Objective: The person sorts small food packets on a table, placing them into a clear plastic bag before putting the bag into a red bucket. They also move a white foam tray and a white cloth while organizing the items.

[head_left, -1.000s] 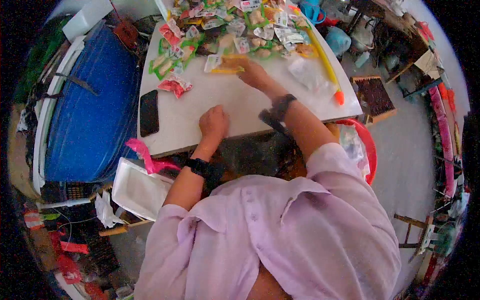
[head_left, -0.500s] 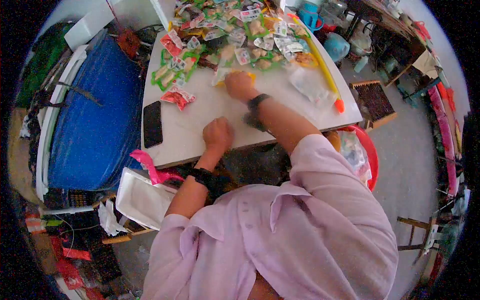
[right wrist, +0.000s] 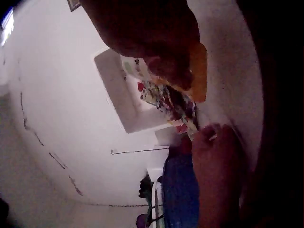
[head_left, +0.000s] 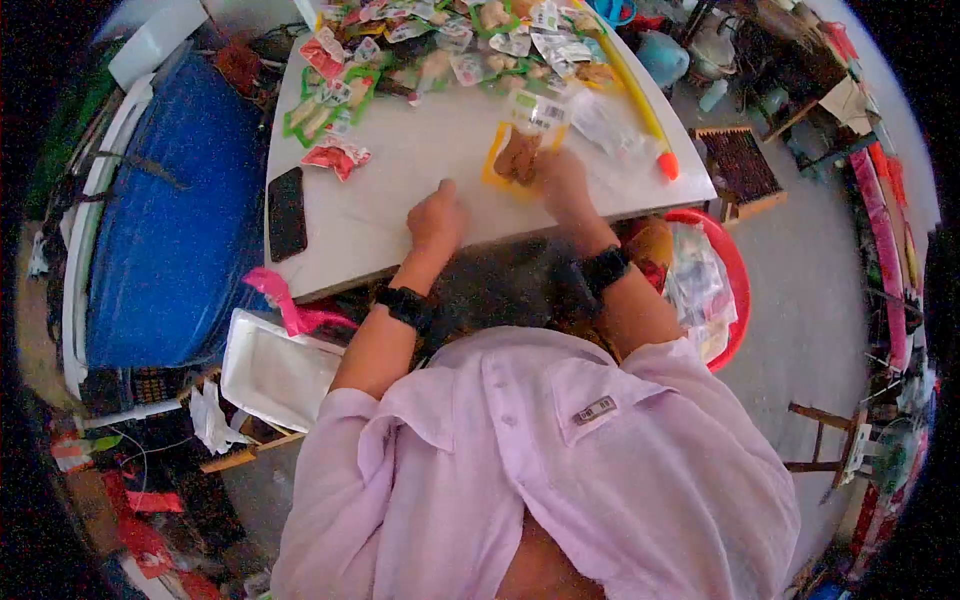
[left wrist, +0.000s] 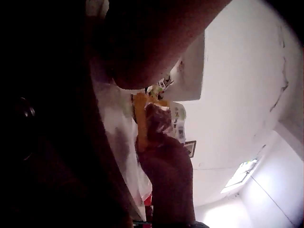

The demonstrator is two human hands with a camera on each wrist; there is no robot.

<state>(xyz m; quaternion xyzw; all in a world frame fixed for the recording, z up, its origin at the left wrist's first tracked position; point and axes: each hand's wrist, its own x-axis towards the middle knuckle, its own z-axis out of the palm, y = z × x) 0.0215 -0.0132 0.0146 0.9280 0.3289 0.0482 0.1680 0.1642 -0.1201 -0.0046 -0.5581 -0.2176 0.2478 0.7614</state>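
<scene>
My right hand (head_left: 567,188) pinches a yellow-edged snack pouch (head_left: 519,153) by its side, holding it upright over the white table (head_left: 390,195). Brown pieces show through the clear front, below a white label with a barcode. From the left wrist, the same pouch (left wrist: 159,121) stands above the right hand's fingers. My left hand (head_left: 437,220) rests near the table's front edge, its fingers curled in with nothing visible in them. The right wrist view also shows this left hand (right wrist: 219,149) curled on the tabletop.
Many packed snack pouches (head_left: 430,65) are heaped at the table's back. A red pouch (head_left: 337,157) and a black phone (head_left: 287,214) lie at left. A clear plastic bag (head_left: 605,125) and a yellow stick (head_left: 635,85) lie at right. A red basin (head_left: 738,290) stands below the right edge.
The right hand has drawn the yellow-edged pouch from near the heap towards the body and right, lifting it upright. The left hand stays near the table's front edge.
</scene>
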